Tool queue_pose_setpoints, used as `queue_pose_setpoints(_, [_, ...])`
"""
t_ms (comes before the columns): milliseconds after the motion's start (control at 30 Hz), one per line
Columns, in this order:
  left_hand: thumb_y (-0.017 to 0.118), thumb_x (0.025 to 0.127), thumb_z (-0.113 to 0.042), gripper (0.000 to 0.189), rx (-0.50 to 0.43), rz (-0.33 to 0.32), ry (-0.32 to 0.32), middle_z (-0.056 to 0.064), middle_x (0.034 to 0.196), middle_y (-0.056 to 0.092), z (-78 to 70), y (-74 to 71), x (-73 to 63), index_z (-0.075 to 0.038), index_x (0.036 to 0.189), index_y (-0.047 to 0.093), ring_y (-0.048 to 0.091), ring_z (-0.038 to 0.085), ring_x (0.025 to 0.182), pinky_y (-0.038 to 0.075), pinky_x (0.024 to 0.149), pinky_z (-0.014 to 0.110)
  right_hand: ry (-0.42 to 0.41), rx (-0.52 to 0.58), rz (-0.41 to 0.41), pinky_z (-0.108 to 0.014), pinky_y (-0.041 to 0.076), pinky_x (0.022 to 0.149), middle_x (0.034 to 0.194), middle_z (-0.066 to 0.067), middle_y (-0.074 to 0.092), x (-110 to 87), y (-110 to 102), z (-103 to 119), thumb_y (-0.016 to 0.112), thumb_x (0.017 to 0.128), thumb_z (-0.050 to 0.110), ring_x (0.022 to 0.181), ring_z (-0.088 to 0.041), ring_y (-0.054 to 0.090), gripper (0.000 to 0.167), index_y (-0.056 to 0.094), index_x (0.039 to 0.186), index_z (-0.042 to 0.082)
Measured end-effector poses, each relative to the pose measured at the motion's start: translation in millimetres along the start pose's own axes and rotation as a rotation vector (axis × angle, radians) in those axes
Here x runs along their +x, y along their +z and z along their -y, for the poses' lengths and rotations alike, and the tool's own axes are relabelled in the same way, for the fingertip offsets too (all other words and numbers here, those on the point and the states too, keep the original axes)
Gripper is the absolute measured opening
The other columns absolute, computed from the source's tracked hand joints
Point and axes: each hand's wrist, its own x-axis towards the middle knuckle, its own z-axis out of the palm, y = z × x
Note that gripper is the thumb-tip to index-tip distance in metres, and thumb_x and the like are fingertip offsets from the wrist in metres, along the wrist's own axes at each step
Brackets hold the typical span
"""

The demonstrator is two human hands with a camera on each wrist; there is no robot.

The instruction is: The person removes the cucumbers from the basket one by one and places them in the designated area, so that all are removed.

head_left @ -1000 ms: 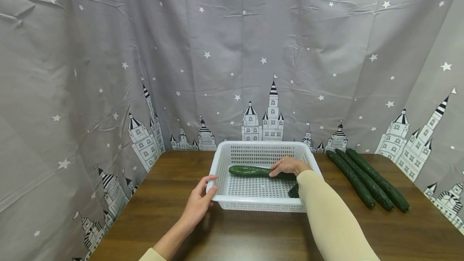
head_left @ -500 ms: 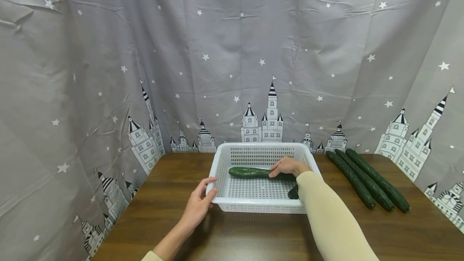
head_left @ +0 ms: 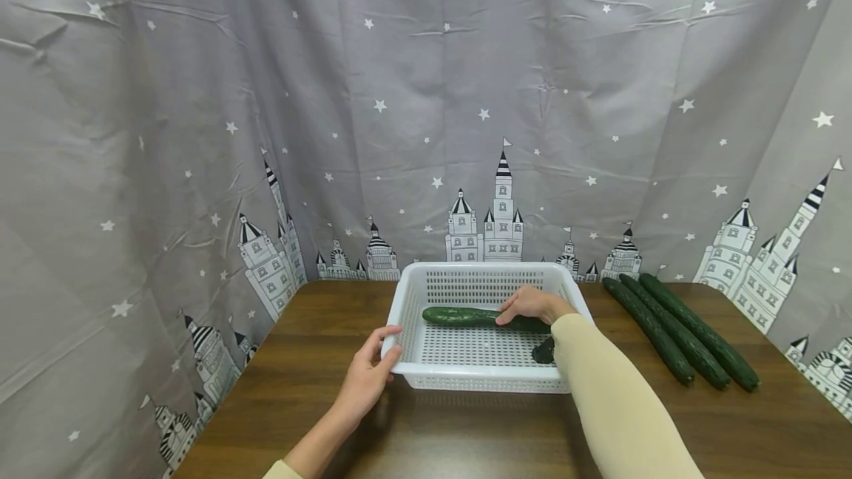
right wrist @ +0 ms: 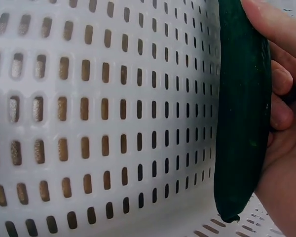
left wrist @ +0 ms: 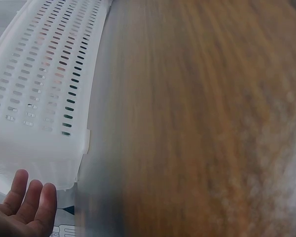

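In the head view a white perforated plastic basket [head_left: 479, 379] stands on the table. My left hand [head_left: 364, 375] holds its left rim, thumb over the edge; in the left wrist view several fingertips [left wrist: 47, 197] lie at the basket's outer wall. A long dark green cucumber [head_left: 459, 316] lies crosswise inside the basket. My right hand [head_left: 529, 305] reaches in and grips its right part, with the thumb on the near side. In the right wrist view the cucumber [right wrist: 244, 118] runs alongside the basket's slotted wall [right wrist: 103, 108], with fingers curled behind it.
Three more cucumbers [head_left: 679, 331] lie side by side on the brown wooden table [head_left: 479, 435], right of the basket. A small dark object [head_left: 543, 351] shows below the right wrist, partly behind the sleeve. A grey curtain [head_left: 426, 94] with stars and castles hangs behind.
Both hands keep their places on the basket and the cucumber. Only the head view shifts slightly.
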Motion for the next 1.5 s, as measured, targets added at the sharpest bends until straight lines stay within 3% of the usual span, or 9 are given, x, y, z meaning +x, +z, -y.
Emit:
queue_pose_setpoints(467, [0.060, 0.101, -0.013, 0.035, 0.011, 0.001, -0.008, 0.015, 0.109, 0.061, -3.3, 0.8, -2.0, -0.013, 0.136, 0.056, 0.056, 0.019, 0.084, 0.050, 0.068, 0.033, -0.033, 0.006, -0.006, -0.050, 0.040, 0.111, 0.128, -0.013, 0.069, -4.2, -4.4, 7.7, 0.086, 0.078, 0.020, 0.124, -0.031, 0.059, 0.039, 0.076, 0.111, 0.003])
queue_pose_setpoints(767, [0.062, 0.100, -0.020, 0.034, -0.008, 0.010, 0.000, 0.013, 0.110, 0.062, -1.3, -1.6, -4.1, -0.018, 0.134, 0.057, 0.058, 0.018, 0.086, 0.052, 0.069, 0.035, -0.066, -0.044, 0.031, -0.051, 0.039, 0.112, 0.137, -0.017, 0.062, -8.2, -12.2, 12.3, 0.083, 0.081, 0.025, 0.133, -0.037, 0.051, 0.042, 0.075, 0.116, 0.004])
queue_pose_setpoints(1067, [0.061, 0.101, -0.018, 0.035, 0.000, 0.004, -0.001, 0.012, 0.107, 0.060, -3.8, 0.0, -2.7, -0.018, 0.135, 0.057, 0.056, 0.018, 0.086, 0.050, 0.068, 0.034, -0.110, 0.012, 0.033, -0.044, 0.050, 0.101, 0.133, -0.017, 0.065, -10.4, -26.7, 22.8, 0.080, 0.085, 0.023, 0.124, -0.033, 0.060, 0.042, 0.072, 0.120, 0.000])
queue_pose_setpoints(1500, [0.059, 0.102, -0.014, 0.036, 0.033, -0.013, -0.001, 0.013, 0.108, 0.061, -4.3, 1.3, -3.5, -0.011, 0.137, 0.054, 0.055, 0.016, 0.084, 0.048, 0.065, 0.029, -0.147, -0.001, -0.011, -0.054, 0.034, 0.115, 0.140, -0.020, 0.059, -16.5, -51.4, 31.8, 0.081, 0.085, 0.024, 0.142, -0.042, 0.039, 0.041, 0.073, 0.119, 0.003])
